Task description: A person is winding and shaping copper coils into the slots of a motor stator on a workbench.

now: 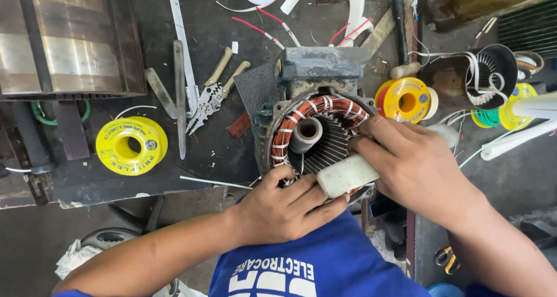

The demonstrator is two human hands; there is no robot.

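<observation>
Right hand (415, 166) fingers curled around white block (347, 175), pressed on near rim of motor stator (316, 135) with copper windings. Left hand (284, 207) fingers bent, tips on block end and stator edge, gripping nothing seen. Yellow spool (131, 145), pliers (212, 94) on bench further out

Motor stator (316, 131) upright on dark surface (209, 152), copper windings (290, 126) exposed. Right hand (415, 163) presses a white block (347, 175) against the winding's near edge; left hand (284, 207) braces the rim beneath. Yellow tape roll (130, 145) and wire strippers (212, 96) lie left.
</observation>
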